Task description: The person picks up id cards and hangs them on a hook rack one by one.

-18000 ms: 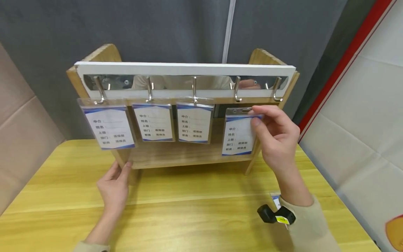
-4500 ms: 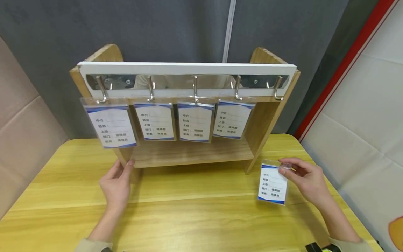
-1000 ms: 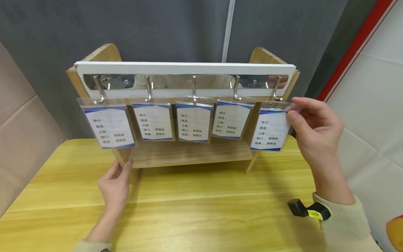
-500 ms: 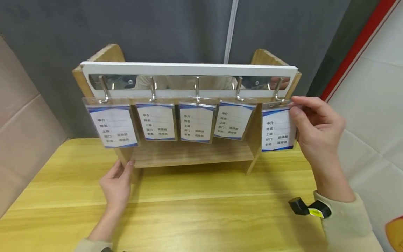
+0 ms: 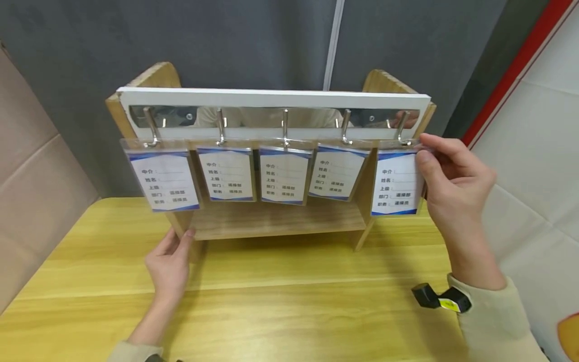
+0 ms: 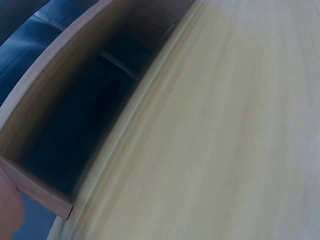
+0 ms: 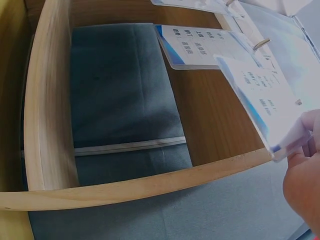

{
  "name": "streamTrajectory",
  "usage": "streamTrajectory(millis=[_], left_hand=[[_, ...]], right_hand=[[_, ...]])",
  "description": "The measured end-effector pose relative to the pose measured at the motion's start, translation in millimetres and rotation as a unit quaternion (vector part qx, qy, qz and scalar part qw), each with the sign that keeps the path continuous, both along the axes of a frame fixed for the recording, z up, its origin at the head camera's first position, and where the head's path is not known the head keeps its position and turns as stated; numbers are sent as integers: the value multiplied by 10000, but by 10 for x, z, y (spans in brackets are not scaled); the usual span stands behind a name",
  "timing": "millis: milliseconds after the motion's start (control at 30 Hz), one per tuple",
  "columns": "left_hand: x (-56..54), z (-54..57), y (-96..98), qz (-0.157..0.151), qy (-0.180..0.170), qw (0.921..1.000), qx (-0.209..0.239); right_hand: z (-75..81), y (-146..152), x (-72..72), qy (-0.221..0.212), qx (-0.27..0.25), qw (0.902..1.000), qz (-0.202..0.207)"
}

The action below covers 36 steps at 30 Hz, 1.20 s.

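Note:
My right hand (image 5: 459, 188) pinches the upper right corner of a clear badge holder (image 5: 394, 183) with a white and blue card in it. Its slotted top edge is at the rightmost metal hook (image 5: 401, 126), whose tip shows in front of the plastic. In the right wrist view, this badge holder (image 7: 262, 95) overlaps the one beside it. With thumb and fingers, my left hand (image 5: 168, 264) grips the lower left leg of the wooden rack (image 5: 276, 223). Part of that hand (image 6: 9, 207) shows beside the wood in the left wrist view.
Several more badge holders hang from the other hooks, one of them at the far left (image 5: 165, 181). A white rail (image 5: 271, 95) with a mirror strip carries the hooks. The rack stands on a wooden table (image 5: 289, 301), before a grey curtain (image 5: 253, 45).
Since 4.5 seconds ago, my right hand has lifted the badge holder from above the table to the rightmost hook. Over the last half second its top has risen slightly there. My left hand stays put.

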<state>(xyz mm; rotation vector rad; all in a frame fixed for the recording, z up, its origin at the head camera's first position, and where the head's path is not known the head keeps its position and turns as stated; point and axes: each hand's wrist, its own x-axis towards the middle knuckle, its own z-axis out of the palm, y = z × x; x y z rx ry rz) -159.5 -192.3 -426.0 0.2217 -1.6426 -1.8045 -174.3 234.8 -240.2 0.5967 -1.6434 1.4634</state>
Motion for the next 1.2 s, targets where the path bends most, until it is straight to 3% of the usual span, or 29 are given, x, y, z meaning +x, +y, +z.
streamTrajectory(millis=[833, 1200], left_hand=[[3, 4, 4, 89, -96, 9997, -211], [14, 12, 3, 51, -149, 9997, -209]], right_hand=[[-51, 4, -64, -157, 380, 9983, -412], [-71, -1, -123, -105, 455, 9986, -260]])
